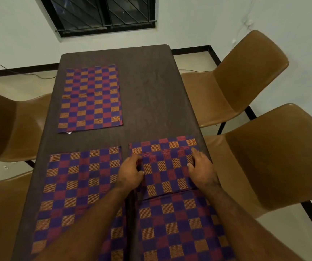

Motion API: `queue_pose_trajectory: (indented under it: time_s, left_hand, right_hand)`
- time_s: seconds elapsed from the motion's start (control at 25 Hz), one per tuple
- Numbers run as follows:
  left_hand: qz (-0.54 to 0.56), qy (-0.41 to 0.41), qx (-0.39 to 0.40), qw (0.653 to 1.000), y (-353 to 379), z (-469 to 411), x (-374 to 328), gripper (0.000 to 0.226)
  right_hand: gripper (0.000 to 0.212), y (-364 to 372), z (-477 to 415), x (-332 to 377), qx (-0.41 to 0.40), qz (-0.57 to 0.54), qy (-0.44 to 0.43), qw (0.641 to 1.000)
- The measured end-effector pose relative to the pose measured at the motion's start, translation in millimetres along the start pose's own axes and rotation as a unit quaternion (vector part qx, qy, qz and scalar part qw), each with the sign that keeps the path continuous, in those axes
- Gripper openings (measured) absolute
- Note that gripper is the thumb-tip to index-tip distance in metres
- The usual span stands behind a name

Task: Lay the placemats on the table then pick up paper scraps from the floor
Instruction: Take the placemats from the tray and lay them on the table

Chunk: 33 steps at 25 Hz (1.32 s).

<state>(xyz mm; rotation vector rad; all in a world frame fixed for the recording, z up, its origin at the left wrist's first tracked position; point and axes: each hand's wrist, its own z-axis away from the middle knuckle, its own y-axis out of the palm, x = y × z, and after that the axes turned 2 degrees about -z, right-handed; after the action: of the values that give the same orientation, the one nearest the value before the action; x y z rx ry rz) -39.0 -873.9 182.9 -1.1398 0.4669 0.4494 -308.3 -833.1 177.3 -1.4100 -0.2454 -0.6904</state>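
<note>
finding: your left hand [131,171] and right hand [202,166] grip one folded placemat [165,173] from its two sides, fingers [193,152] curled narrow and pinching the cloth, thumbs on top. both hands are equally near. the cloth lies between them, its span running crosswise from one thumb to the other, with layers bunched at your fingertips. it rests on a near-right placemat [179,227] that lies flat below your wrists. left of your left fingers lies a near-left placemat [76,189]; ahead and left, a far-left placemat [91,98]. both have their long axis running away from you. judgement: the remaining place is on the dark surface [151,87], straight ahead of your right fingers. material: limp woven cloth, checked orange, red and blue, with ribbed squares; expect sag and drag. the surface is matt wood-grain with rounded corners.
</note>
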Motion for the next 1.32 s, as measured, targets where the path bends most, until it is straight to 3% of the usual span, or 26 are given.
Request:
queue_pose_trajectory:
  time_s: [0.2,0.28,0.36,0.44,0.52,0.64,0.76,0.88,0.92,1.0,1.12,1.2,1.32]
  left_hand:
    - [0.009,0.010,0.004,1.000,5,-5,0,0.049]
    - [-0.045,0.032,0.006,0.998,5,-3,1,0.049]
    - [-0.142,0.096,-0.010,0.985,6,-2,4,0.055]
    - [-0.154,0.146,0.000,0.977,6,-5,9,0.061]
    - [-0.086,0.161,0.013,0.983,4,-10,11,0.054]
    - [0.051,0.116,-0.038,0.991,-3,-20,12,0.034]
    - [0.177,0.026,-0.031,0.983,-14,-29,8,0.040]
    - [0.242,0.006,0.032,0.970,-21,-45,-1,0.071]
    - [0.218,0.019,0.052,0.974,-23,-49,-5,0.081]
    - [0.050,0.103,0.084,0.990,-24,-53,-7,0.098]
    - [-0.241,0.246,0.095,0.934,-14,-53,4,0.099]
    - [-0.274,0.290,0.056,0.915,-1,-49,9,0.076]
    - [-0.154,0.333,-0.015,0.930,14,-49,1,0.035]
  right_hand:
    - [0.051,6,8,0,-0.015,-0.033,0.001,0.999]
    - [0.058,7,8,-2,0.008,-0.063,0.035,0.997]
    - [0.060,4,3,0,0.024,-0.166,0.092,0.982]
    - [0.057,-5,-6,10,0.013,-0.343,0.157,0.926]
    - [0.064,-19,-21,26,0.010,-0.517,0.232,0.824]
    - [0.067,-32,-53,44,-0.006,-0.632,0.284,0.721]
    - [0.070,-31,-83,60,-0.039,-0.687,0.297,0.662]
    - [0.071,-16,-107,67,-0.045,-0.708,0.307,0.634]
    - [0.070,-11,-112,68,-0.043,-0.707,0.312,0.632]
    - [0.071,-2,-117,67,-0.036,-0.705,0.330,0.626]
    - [0.071,6,-115,58,-0.031,-0.685,0.343,0.642]
    - [0.066,9,-110,48,-0.039,-0.625,0.328,0.707]
    - [0.059,10,-105,27,-0.063,-0.465,0.250,0.847]
